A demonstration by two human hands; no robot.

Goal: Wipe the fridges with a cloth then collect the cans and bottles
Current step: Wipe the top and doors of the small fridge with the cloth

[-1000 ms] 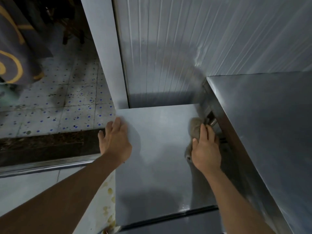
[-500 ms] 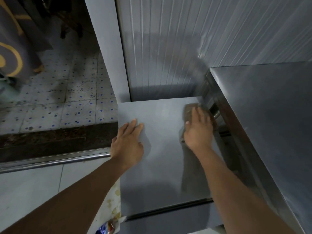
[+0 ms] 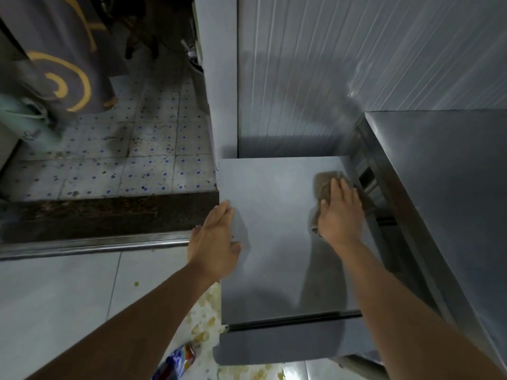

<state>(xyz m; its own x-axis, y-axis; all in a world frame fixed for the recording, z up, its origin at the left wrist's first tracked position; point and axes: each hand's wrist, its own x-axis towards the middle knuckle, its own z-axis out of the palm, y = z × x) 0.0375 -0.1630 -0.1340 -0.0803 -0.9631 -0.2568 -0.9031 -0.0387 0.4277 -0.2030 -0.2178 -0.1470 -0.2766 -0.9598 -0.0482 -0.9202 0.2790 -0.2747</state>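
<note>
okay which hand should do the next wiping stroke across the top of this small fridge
Right. The right hand already presses the cloth flat on the fridge top near its far right corner. The left hand holds no cloth; it rests on the left edge, probably as a brace.

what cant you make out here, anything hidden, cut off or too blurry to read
Head view:
- cloth: mostly hidden under the right hand.
- colourful packet on the floor: blurred, print unreadable, partly behind the left forearm.
- gap between the fridges: too dark to see into.
- left hand: palm side hidden.
</note>
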